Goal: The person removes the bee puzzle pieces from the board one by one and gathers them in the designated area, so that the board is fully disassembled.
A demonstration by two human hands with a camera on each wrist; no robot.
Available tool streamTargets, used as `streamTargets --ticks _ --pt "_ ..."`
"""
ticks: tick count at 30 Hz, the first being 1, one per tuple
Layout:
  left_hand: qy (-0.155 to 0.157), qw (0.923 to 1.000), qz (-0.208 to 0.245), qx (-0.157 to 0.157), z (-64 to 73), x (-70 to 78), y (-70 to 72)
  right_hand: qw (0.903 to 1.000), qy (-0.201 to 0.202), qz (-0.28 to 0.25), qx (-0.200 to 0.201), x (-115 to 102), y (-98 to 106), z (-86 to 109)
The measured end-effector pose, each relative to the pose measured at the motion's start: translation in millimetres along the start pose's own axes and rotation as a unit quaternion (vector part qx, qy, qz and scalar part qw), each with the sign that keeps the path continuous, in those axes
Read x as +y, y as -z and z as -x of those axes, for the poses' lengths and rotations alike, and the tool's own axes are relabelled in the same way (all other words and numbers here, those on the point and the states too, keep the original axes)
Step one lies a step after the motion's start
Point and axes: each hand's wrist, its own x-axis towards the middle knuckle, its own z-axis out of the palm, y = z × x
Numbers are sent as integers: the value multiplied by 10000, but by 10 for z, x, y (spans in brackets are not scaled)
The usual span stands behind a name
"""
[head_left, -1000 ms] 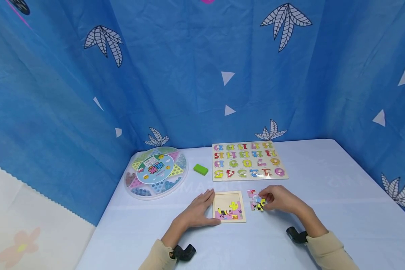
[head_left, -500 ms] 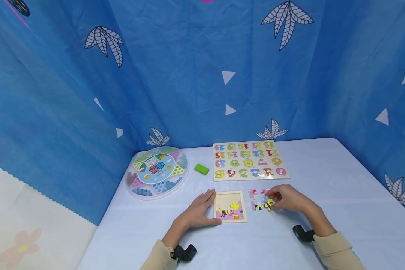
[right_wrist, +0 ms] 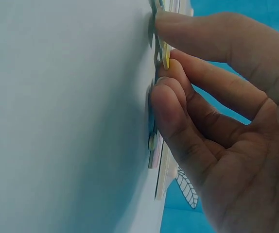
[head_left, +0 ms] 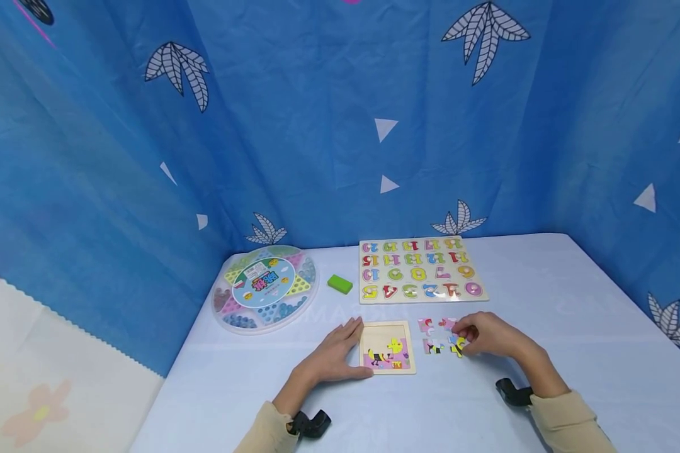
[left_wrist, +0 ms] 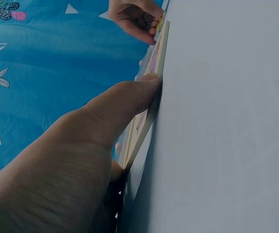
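A square wooden puzzle tray lies in front of me, with bee-picture pieces along its near part and bare wood behind. My left hand rests along its left side, fingers straight at the far left corner and thumb on the near edge. In the left wrist view the thumb presses on the tray's edge. My right hand pinches a yellow and black jigsaw piece between thumb and fingers, low over the table; the right wrist view shows its yellow edge. Loose pink pieces lie just left of it.
Behind the tray lies a wooden number board. A green block sits left of that board, and a round game box with marbles lies further left. Blue patterned cloth stands behind the white table.
My right hand has moved to the right with the yellow and black jigsaw piece, apart from the other loose pieces. The left hand has stayed at the tray.
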Motion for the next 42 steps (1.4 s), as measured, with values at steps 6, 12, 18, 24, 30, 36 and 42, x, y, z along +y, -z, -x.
streamTargets --ticks 6,12,18,24,30,36,42 --pt "90 10000 -15 -36 4 10 -2 10000 40 10 20 16 0 1" --pt "118 9999 15 -48 3 18 9 10000 71 18 55 8 -9 -2" --pt "124 9999 76 -53 4 18 19 9999 81 103 81 -21 -7 -9" --pt "41 10000 81 -24 5 7 16 9999 30 112 92 -27 -14 -10" --pt "71 9999 78 -54 1 6 15 9999 -21 96 102 -13 -14 -12" --pt "18 10000 -10 13 -7 -4 14 9999 -58 93 131 -15 -13 -14" --pt "-50 10000 -10 35 0 -9 13 9999 -90 92 115 -23 -23 -10"
